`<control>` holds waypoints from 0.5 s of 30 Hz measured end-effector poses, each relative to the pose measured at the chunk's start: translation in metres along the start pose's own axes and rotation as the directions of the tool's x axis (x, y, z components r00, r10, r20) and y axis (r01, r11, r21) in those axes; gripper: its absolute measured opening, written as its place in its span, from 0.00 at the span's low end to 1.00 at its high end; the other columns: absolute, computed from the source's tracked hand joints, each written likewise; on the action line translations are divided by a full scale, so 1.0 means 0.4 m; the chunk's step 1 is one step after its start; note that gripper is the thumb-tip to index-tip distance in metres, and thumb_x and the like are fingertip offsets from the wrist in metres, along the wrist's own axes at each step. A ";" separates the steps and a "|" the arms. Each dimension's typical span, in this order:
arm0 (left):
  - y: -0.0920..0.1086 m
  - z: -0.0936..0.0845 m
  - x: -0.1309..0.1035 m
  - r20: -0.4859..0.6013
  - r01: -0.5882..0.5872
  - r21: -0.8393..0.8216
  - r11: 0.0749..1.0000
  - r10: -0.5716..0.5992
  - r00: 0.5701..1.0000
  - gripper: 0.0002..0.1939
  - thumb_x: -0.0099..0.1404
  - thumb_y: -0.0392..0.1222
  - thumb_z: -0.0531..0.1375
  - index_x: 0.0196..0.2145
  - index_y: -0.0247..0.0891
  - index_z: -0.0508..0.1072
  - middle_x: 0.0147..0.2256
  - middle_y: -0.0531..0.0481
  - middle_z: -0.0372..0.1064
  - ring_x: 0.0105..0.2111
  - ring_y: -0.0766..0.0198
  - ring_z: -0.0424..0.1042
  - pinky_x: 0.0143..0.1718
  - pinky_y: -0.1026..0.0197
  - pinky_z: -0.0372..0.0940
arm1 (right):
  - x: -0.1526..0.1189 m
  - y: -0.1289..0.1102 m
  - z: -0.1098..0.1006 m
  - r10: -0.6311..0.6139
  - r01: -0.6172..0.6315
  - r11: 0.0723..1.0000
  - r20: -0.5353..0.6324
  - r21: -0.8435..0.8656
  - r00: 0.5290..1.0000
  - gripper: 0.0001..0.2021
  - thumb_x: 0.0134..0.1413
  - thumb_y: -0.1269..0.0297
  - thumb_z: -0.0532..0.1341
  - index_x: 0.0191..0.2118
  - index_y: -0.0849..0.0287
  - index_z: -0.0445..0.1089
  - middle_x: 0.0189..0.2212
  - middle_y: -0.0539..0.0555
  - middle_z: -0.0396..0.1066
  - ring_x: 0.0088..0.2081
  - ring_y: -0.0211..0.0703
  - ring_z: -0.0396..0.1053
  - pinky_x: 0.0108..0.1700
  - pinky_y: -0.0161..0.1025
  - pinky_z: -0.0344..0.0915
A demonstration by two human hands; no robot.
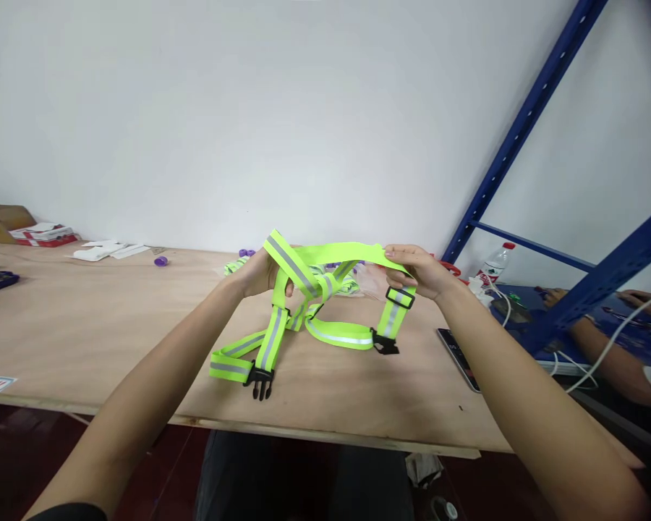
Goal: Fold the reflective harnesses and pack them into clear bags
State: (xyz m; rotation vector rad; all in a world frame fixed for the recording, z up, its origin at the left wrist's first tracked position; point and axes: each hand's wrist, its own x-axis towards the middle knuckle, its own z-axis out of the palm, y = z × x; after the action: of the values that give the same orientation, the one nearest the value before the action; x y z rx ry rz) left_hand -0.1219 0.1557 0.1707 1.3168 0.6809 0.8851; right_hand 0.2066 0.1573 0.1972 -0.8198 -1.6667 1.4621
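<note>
Stretched between my two hands is a neon yellow-green reflective harness [339, 253] with grey stripes. My left hand [261, 275] is closed on its left side, partly hidden behind the straps. Fingers of my right hand [412, 268] pinch the strap's right end, just above a black slider [400, 297]. One black buckle half with prongs [260, 382] hangs low at the left. The other black buckle half [384, 341] hangs under my right hand. Loose loops droop between them toward the wooden table.
Behind the harness lie more yellow-green straps [350, 284]. A phone [458, 359] rests by my right forearm. Purple rolls [161, 261], white papers [105, 250] and a cardboard box [3, 223] sit leftward. Right, past a blue metal frame [521, 130], are a bottle [496, 264] and another person's arm [607, 358].
</note>
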 end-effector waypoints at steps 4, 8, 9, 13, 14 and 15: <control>0.002 0.002 -0.017 -0.042 0.010 -0.028 1.000 -0.011 0.999 0.31 0.69 0.63 0.49 0.53 0.34 0.71 0.26 0.44 0.76 0.14 0.61 0.69 0.14 0.62 0.64 | -0.013 0.000 0.008 -0.019 0.019 0.999 -0.009 0.034 1.000 0.17 0.46 0.54 0.70 0.27 0.57 0.63 0.11 0.40 0.54 0.12 0.26 0.41 0.18 0.32 0.45; 0.009 -0.017 -0.038 -0.001 0.059 0.007 0.998 -0.059 0.998 0.34 0.68 0.66 0.47 0.46 0.32 0.76 0.09 0.54 0.59 0.06 0.67 0.54 0.14 0.62 0.63 | -0.028 0.001 0.002 -0.022 0.021 0.999 -0.020 -0.046 1.000 0.17 0.47 0.51 0.70 0.29 0.57 0.65 0.12 0.38 0.51 0.13 0.26 0.40 0.18 0.32 0.42; 0.011 -0.020 -0.042 0.002 0.057 0.008 0.998 -0.057 0.998 0.35 0.68 0.66 0.47 0.45 0.32 0.76 0.07 0.56 0.54 0.05 0.68 0.50 0.14 0.62 0.63 | -0.033 -0.002 0.003 -0.027 0.023 0.991 -0.028 -0.128 0.999 0.17 0.48 0.50 0.69 0.31 0.57 0.66 0.13 0.39 0.52 0.13 0.27 0.42 0.18 0.32 0.42; 0.025 -0.013 -0.052 -0.095 -0.010 -0.016 1.000 0.009 0.995 0.31 0.69 0.63 0.49 0.44 0.32 0.77 0.06 0.60 0.46 0.06 0.73 0.41 0.11 0.69 0.53 | -0.061 -0.004 0.023 -0.102 0.049 0.731 -0.038 -0.681 0.994 0.21 0.44 0.50 0.71 0.42 0.57 0.74 0.31 0.52 0.73 0.29 0.41 0.68 0.29 0.36 0.61; 0.030 -0.007 -0.054 -0.137 -0.028 -0.018 0.999 0.025 0.990 0.29 0.69 0.60 0.50 0.45 0.32 0.76 0.06 0.61 0.45 0.06 0.74 0.40 0.11 0.70 0.51 | -0.069 0.004 0.027 -0.127 0.058 0.611 -0.026 -0.790 0.992 0.23 0.43 0.53 0.72 0.46 0.55 0.74 0.38 0.54 0.75 0.37 0.47 0.71 0.35 0.38 0.65; 0.035 -0.001 -0.056 -0.179 -0.045 -0.017 0.999 0.041 0.983 0.26 0.70 0.57 0.50 0.46 0.32 0.76 0.07 0.62 0.44 0.06 0.75 0.39 0.11 0.71 0.49 | -0.077 0.016 0.028 -0.152 0.066 0.501 -0.013 -0.863 0.988 0.24 0.44 0.56 0.71 0.49 0.54 0.73 0.45 0.55 0.75 0.43 0.52 0.72 0.41 0.40 0.66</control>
State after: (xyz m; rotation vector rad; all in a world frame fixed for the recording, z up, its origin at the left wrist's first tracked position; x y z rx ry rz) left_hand -0.1360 0.1371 0.1832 1.2473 0.7823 1.0517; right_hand 0.2126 0.1262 0.1864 -1.2336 -2.3392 0.3688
